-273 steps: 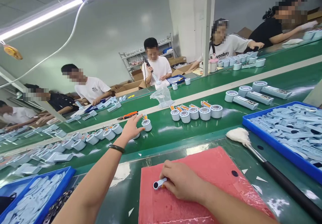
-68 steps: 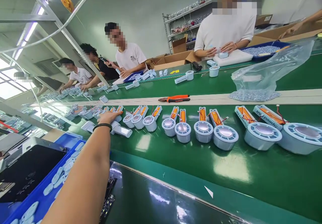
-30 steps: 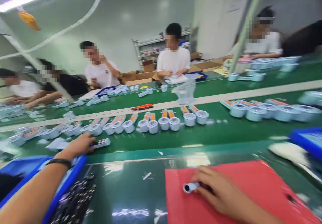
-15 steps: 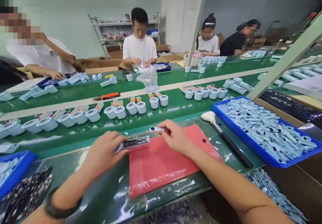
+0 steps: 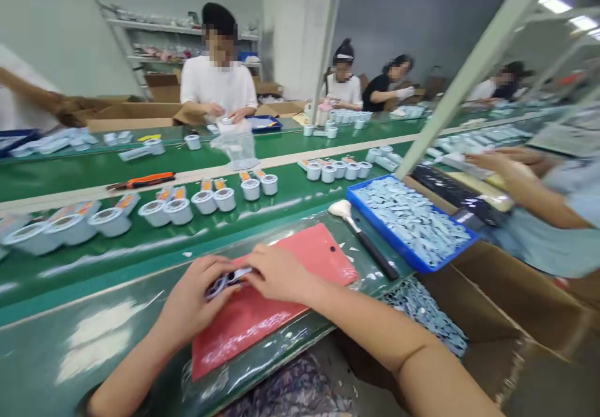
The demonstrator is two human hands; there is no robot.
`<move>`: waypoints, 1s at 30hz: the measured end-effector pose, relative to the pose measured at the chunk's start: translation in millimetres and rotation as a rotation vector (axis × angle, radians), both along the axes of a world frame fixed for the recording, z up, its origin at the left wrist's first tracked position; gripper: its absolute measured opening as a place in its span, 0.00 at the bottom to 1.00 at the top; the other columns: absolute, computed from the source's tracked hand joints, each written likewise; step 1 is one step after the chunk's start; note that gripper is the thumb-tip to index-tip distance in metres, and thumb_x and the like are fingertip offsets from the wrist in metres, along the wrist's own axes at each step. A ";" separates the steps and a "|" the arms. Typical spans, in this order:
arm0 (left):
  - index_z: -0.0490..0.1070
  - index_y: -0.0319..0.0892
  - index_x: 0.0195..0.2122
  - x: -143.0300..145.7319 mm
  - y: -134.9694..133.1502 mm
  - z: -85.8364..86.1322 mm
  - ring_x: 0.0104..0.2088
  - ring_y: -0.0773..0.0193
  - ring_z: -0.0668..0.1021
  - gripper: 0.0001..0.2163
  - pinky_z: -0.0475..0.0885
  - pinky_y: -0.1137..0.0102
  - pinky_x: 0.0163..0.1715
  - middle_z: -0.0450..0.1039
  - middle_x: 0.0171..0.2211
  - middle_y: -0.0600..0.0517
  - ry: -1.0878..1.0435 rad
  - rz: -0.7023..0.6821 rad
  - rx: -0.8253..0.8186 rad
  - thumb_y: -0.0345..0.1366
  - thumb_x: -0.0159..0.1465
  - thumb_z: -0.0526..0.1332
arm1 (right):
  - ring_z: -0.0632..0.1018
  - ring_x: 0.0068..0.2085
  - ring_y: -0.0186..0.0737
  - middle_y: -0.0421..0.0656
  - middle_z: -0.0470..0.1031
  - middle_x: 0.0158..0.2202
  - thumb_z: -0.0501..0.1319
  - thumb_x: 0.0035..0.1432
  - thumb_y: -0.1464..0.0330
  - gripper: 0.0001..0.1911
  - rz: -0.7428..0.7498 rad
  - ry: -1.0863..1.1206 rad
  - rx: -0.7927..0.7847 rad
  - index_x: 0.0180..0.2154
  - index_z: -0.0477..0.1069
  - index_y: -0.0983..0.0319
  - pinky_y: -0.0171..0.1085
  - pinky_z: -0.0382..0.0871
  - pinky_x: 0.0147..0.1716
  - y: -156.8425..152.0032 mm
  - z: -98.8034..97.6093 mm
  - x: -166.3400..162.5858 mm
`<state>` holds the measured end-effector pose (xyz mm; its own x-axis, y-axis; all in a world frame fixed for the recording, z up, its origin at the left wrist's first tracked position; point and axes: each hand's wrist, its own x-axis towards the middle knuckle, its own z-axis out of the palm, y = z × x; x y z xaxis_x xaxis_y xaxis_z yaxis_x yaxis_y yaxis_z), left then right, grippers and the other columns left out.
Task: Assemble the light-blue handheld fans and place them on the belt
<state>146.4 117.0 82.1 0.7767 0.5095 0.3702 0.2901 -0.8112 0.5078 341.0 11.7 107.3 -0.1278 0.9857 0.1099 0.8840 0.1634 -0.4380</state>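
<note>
Pinching a small pale part (image 5: pixel 229 282) between both hands, I have brought my left hand (image 5: pixel 190 298) and right hand (image 5: pixel 281 273) together over a red mat (image 5: pixel 244 336). Half a second ago they held separate pieces apart; now they meet. My left fingers (image 5: pixel 210 273) curl around one end of the part, and my right fingers (image 5: pixel 260 257) clamp down on the other, with no gap showing between my hands. The part sits just above the mat, and my fingers bury most of it. A dark patch and a pale glint show, but I cannot make out its shape, or whether it is one piece or two joined.

The mat lies on a green counter (image 5: pixel 70 354). Beyond it, round pale blue cups (image 5: pixel 204 201) stand in a row on a green conveyor belt (image 5: pixel 94 179), with orange-handled pliers (image 5: pixel 140 180) lying farther across. To my right, a blue tray (image 5: pixel 384 236) heaped with flat pale blue pieces sits just beside a white-headed brush (image 5: pixel 340 207) with a black handle. More loose pale blue pieces (image 5: pixel 422 311) lie lower down, past the counter's edge. At the right of the view, a co-worker's arm (image 5: pixel 525 192) comes in blurred and cut off by the frame.
</note>
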 end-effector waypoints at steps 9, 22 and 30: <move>0.81 0.52 0.33 7.9 13.1 -2.1 0.39 0.51 0.83 0.24 0.82 0.61 0.36 0.82 0.38 0.49 0.004 0.031 0.065 0.61 0.67 0.53 | 0.78 0.54 0.42 0.45 0.78 0.50 0.64 0.69 0.64 0.11 -0.086 0.462 -0.129 0.50 0.76 0.61 0.38 0.72 0.52 15.7 -24.1 10.3; 0.76 0.42 0.47 -2.9 -55.9 -1.9 0.50 0.47 0.79 0.13 0.76 0.50 0.51 0.80 0.46 0.45 0.156 0.064 0.258 0.38 0.72 0.53 | 0.73 0.56 0.51 0.51 0.76 0.55 0.59 0.70 0.68 0.19 0.109 0.138 -0.038 0.61 0.70 0.62 0.53 0.67 0.57 -21.0 -37.4 2.4; 0.75 0.42 0.47 -5.4 -56.8 5.1 0.54 0.47 0.75 0.11 0.74 0.51 0.53 0.80 0.46 0.48 0.197 0.033 0.178 0.33 0.69 0.55 | 0.73 0.55 0.50 0.49 0.75 0.56 0.59 0.70 0.68 0.20 0.155 0.193 -0.043 0.62 0.69 0.61 0.50 0.67 0.57 -20.8 -40.3 7.5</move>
